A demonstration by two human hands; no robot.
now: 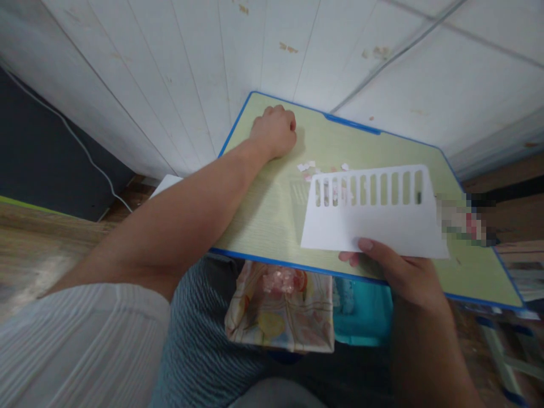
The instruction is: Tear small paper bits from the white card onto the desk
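Observation:
My right hand (395, 269) grips the lower edge of a white sheet (369, 221), thumb on top and fingers underneath. Along its far side the sheet has a row of several long rounded slots. Small white and pinkish scraps (306, 166) lie on the pale green tabletop (259, 209), some showing through the slots. Near the table's far left corner rests my left hand (275, 130), fingers curled into a fist. Whether anything is inside it is hidden.
Below the table's blue front edge sits a patterned box (284, 326) with clear pinkish bits in it. Beside it is a turquoise container (365, 317). A white panelled wall (272, 51) stands behind the table. A blurred-out item (465, 221) lies at the right.

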